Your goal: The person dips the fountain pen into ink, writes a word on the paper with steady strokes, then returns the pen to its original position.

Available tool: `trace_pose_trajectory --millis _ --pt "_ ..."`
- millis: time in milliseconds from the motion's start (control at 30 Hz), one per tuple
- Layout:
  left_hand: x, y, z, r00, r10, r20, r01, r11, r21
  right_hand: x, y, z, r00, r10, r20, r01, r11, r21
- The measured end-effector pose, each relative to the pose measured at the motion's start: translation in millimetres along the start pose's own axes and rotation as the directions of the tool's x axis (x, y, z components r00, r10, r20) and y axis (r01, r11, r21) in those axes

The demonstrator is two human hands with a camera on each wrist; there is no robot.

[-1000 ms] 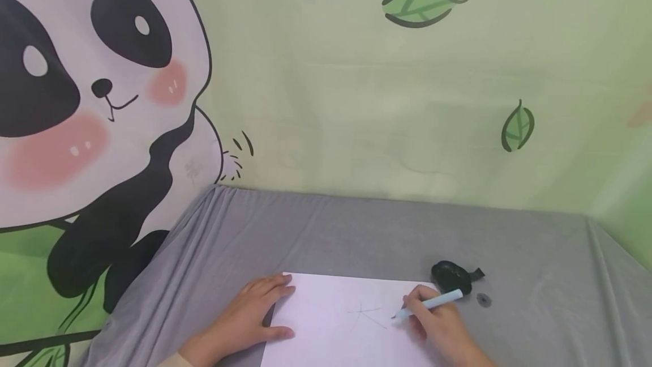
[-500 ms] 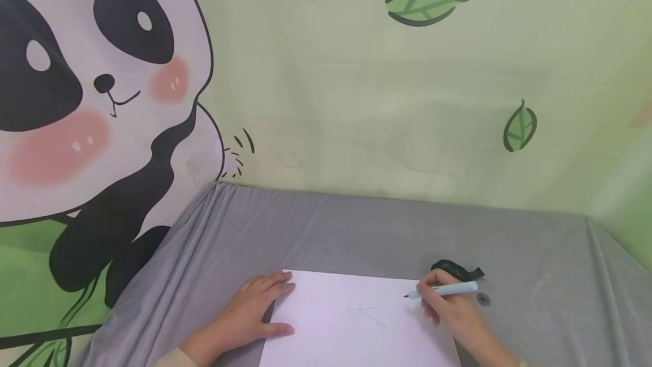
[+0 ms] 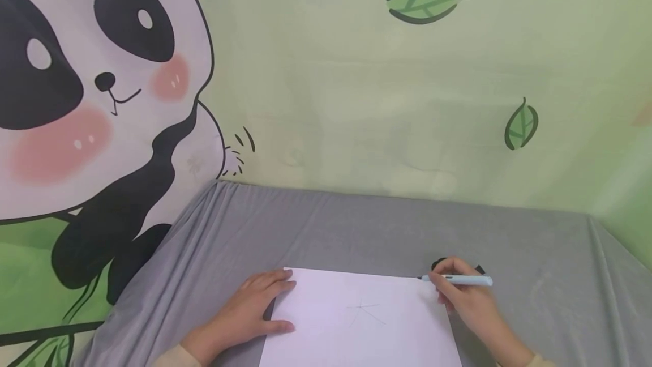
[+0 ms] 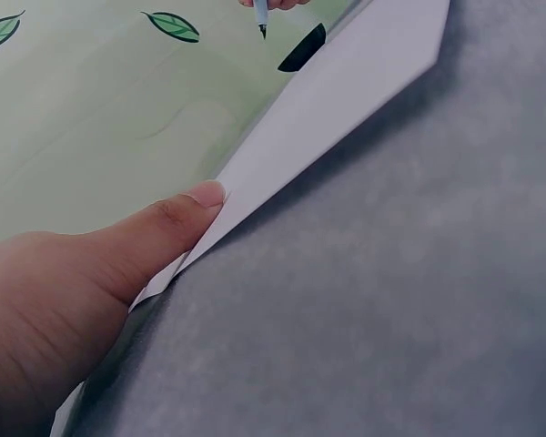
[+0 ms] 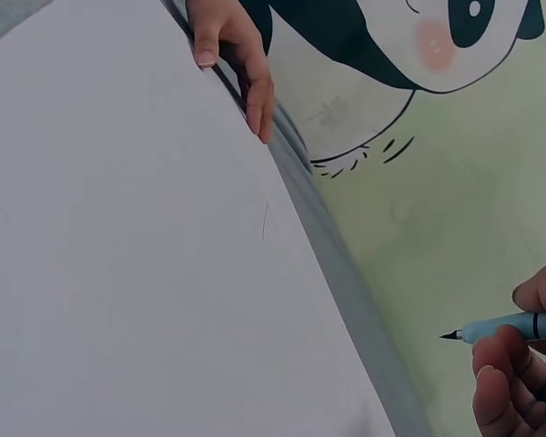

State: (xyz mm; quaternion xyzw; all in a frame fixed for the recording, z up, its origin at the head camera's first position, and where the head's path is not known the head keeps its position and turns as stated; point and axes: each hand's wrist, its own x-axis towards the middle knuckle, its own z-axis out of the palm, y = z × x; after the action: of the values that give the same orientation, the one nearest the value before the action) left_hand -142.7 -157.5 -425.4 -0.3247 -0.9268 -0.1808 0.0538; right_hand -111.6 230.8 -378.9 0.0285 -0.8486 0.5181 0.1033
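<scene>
A sheet of white paper (image 3: 326,338) lies on the grey cloth, with several thin pen lines (image 3: 360,307) meeting at one spot near its middle. My left hand (image 3: 254,306) rests along the sheet's left edge, fingers spread and thumb (image 4: 168,228) on the paper. My right hand (image 3: 471,302) pinches a light blue pen (image 5: 505,330) between thumb and fingers. The pen lies almost level in the head view, its dark tip pointing left by the sheet's top right corner. In the right wrist view the tip stands apart from the paper.
A black rounded object (image 3: 438,263) sits just behind my right hand, mostly hidden by it. Grey cloth (image 3: 326,225) covers the table up to a green backdrop (image 3: 326,101) printed with a panda (image 3: 132,197) and leaves.
My right hand has lifted from beside the drawn lines and moved right and away from me with the pen, now covering much of the black object. My left hand stays at the paper's edge.
</scene>
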Motion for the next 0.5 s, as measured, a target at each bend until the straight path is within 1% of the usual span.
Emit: trace_pose_trajectory --millis 100,233,367,500 --pt "-0.1 0.2 -0.2 1.0 -0.003 0.001 0.003 1.0 0.002 0.2 0 -2 1.0 -0.005 -0.002 0.005 1.0 0.003" --pt "0.4 0.6 -0.5 1.0 -0.002 -0.002 0.002 1.0 0.006 1.0 2 -5 1.0 -0.012 -0.023 0.012 1.0 0.001" --pt "0.8 0.7 -1.0 1.0 -0.003 0.0 0.003 1.0 0.004 0.7 2 -9 0.998 0.002 -0.06 0.0 0.999 0.038" --pt "0.3 0.6 -1.8 1.0 -0.006 0.004 0.006 1.0 -0.006 0.2 3 -13 0.997 0.033 -0.074 -0.026 0.995 0.092"
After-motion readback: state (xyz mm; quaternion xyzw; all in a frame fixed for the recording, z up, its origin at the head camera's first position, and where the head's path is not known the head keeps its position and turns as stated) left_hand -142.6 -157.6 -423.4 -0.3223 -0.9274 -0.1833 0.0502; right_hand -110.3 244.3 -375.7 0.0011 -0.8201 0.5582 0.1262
